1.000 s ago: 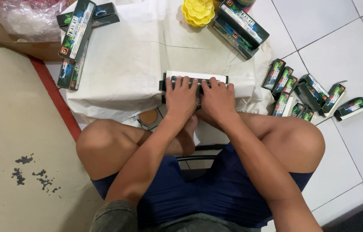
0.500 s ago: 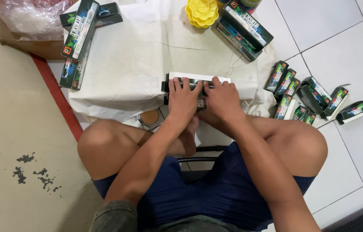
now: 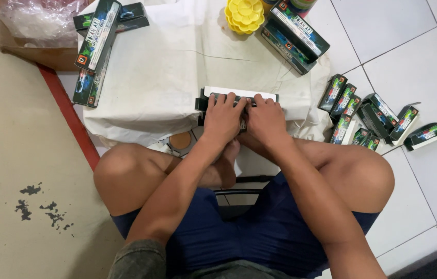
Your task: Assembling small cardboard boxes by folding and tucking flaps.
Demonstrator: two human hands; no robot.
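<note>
A long, flat carton point(image 3: 239, 95), white along its far side and dark at its ends, lies crosswise on the white cloth point(image 3: 167, 72), close to the cloth's near edge and about midway along it. Its near half is hidden under the left hand point(image 3: 222, 120) and the right hand point(image 3: 265, 120), both pressed flat on it, fingers spread.

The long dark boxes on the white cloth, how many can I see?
5: two on the cloth's left edge, one behind them at the top, two stacked at the upper right. More may be hidden.
</note>
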